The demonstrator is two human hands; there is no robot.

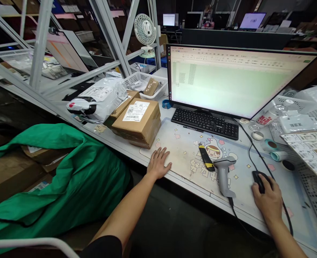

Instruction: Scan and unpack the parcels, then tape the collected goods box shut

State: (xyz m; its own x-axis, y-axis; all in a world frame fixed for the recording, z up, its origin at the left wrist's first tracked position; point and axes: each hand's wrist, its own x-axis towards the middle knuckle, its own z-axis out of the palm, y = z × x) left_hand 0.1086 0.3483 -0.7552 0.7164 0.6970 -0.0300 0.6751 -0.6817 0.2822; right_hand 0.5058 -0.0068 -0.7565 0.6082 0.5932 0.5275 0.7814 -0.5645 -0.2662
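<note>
At the lower left of the frame, a green bag (104, 179) holds cartons. Near the centre, a labelled box (145, 125) sits on the desk (166, 112), just beyond the left hand (158, 164), which lies flat at the near edge — fingers spread. Right of it, a yellow-and-black cutter (206, 158) and a grey scanner (223, 175) lie between the hands. At the lower right, the right hand (270, 199) curls over a black mouse (258, 182) — well apart from the left hand.

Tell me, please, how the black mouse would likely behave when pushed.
The black mouse should feel stiff, judging by its hard-looking shell. It probably slides easily, resting on a flat mat. Its attached cable may tug slightly.
</note>
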